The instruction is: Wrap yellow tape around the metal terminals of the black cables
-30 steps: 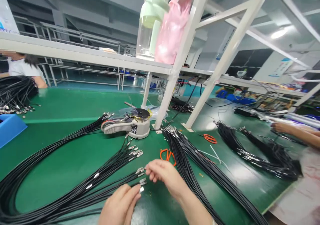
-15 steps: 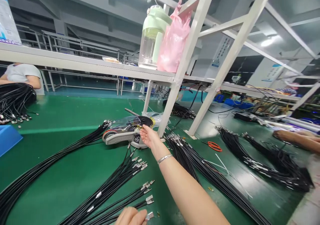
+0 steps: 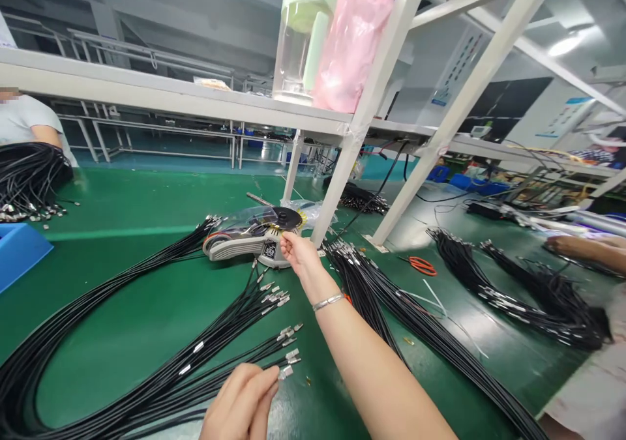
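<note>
My right hand (image 3: 299, 256) reaches out to the front of a grey tape dispenser (image 3: 237, 249) with a black disc on top. Its fingers are pinched together close by the disc's edge; whatever lies between them is too small to make out. At the bottom, my left hand (image 3: 242, 401) is curled shut on a black cable, whose silvery connector (image 3: 286, 372) shows past the fingertips. Beside it, more black cables (image 3: 239, 368) lie fanned out, with metal connectors at their ends. A large looped bundle of cables (image 3: 98, 290) curves away to the left.
More cable bundles (image 3: 415, 322) lie to the right, near orange-handled scissors (image 3: 421, 266). White frame posts (image 3: 349, 160) rise behind the dispenser, carrying a shelf with a jug (image 3: 296, 55) and a pink bag (image 3: 347, 55). A blue bin (image 3: 22, 254) is at left. Co-workers sit at both sides.
The view has tipped downward, bringing more of my left hand into sight. My right hand stays at the dispenser, its fingers now drawn closer together and a little lower against it.
</note>
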Available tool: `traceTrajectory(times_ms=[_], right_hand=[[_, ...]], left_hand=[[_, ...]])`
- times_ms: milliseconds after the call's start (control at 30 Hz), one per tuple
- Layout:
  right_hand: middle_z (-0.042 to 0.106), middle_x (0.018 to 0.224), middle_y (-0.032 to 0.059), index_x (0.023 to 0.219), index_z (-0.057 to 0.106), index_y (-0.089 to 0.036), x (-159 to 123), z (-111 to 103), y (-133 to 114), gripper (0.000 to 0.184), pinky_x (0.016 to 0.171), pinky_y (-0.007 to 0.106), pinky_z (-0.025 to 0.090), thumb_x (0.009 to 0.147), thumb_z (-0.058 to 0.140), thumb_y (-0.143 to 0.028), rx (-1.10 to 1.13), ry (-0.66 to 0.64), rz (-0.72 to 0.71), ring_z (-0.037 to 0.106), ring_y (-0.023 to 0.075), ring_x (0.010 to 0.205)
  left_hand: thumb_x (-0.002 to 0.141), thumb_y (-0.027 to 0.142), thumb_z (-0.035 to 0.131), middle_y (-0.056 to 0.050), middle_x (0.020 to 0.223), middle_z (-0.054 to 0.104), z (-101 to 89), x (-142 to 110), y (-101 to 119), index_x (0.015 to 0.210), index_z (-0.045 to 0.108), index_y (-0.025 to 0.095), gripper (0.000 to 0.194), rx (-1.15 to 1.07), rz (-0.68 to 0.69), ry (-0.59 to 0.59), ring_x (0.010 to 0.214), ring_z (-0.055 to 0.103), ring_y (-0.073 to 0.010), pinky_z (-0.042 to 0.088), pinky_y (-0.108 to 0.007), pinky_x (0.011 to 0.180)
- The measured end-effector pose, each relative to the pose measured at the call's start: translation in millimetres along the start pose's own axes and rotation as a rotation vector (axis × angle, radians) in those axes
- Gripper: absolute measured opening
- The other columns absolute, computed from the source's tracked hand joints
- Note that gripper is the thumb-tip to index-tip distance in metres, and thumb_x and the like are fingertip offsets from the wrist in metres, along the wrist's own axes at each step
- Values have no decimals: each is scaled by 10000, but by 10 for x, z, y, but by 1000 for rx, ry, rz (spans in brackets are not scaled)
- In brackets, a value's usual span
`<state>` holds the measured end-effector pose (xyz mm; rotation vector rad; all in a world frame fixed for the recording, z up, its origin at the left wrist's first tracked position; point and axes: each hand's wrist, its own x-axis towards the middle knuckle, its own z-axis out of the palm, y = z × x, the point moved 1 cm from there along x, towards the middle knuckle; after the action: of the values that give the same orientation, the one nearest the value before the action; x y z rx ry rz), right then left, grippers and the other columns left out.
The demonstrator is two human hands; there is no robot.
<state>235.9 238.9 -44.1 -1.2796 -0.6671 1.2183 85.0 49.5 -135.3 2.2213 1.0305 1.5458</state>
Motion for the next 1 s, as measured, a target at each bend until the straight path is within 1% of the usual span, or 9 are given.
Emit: traceTrajectory(times_ms=[67,133,233,267,333,400,567,767,1000], right_hand=[[642,880,33,930,619,-112,-251,-122,16,119,619,264,522,890,574,-215,-25,-38,-42,615,126,701],[639,731,15,766,641,-102,-624,-314,75,104,570,196,474,844,616,-167,-54,-87,-75,576,90,611],[646,665,6,685,658,-129,-1282,-647,260,118,571,199,459,766,687,-209,-114,-150,-93,572,107,609],[651,681,5,676,657,-142,-1486,-738,340,134,583,208,461,758,689,-243,-182,-181,-139,570,112,614],[663,757,17,674,652,-160,-1813,-856,518,162,609,227,469,759,683,-294,-268,-189,-151,571,124,644],[670,838,40,669,647,-165,-2006,-879,682,192,637,249,480,759,678,-332,-298,-188,-133,585,148,693],[667,869,65,675,637,-166,-2079,-747,847,226,677,279,502,746,685,-375,-190,-187,-99,607,199,796],[660,795,42,675,632,-167,-2071,-711,835,217,681,274,501,738,701,-362,-142,-189,-97,597,176,742],[674,811,46,658,636,-167,-2087,-701,814,232,680,271,513,716,719,-375,-130,-173,-86,618,179,746]], left_hand=[[863,96,505,-40,803,630,-70,37,43,1064,591,194,239,-37,13,-63,714,633,-126,527,-193,629],[858,74,499,-46,833,628,-118,73,95,1058,598,186,250,-46,-12,-71,760,627,-133,525,-209,662],[866,78,500,-39,836,635,-134,103,157,1032,609,188,227,-44,-84,-67,784,610,-137,510,-238,693],[867,85,509,-34,838,641,-128,105,169,1026,607,190,214,-40,-105,-75,786,608,-137,505,-245,701],[865,96,525,-29,839,654,-113,99,183,1009,598,188,186,-28,-127,-89,784,610,-137,500,-253,713],[865,100,528,-25,829,660,-104,89,191,982,593,184,158,-14,-127,-103,770,612,-135,498,-256,711],[879,98,489,-17,794,665,-131,83,217,917,587,187,137,-8,-77,-150,730,609,-132,491,-261,681],[878,59,459,-26,802,656,-167,84,217,953,586,193,198,-39,-8,-135,749,597,-136,497,-272,690],[852,20,474,-51,842,649,-172,74,215,953,609,170,226,-51,57,-86,780,589,-135,510,-254,695]])
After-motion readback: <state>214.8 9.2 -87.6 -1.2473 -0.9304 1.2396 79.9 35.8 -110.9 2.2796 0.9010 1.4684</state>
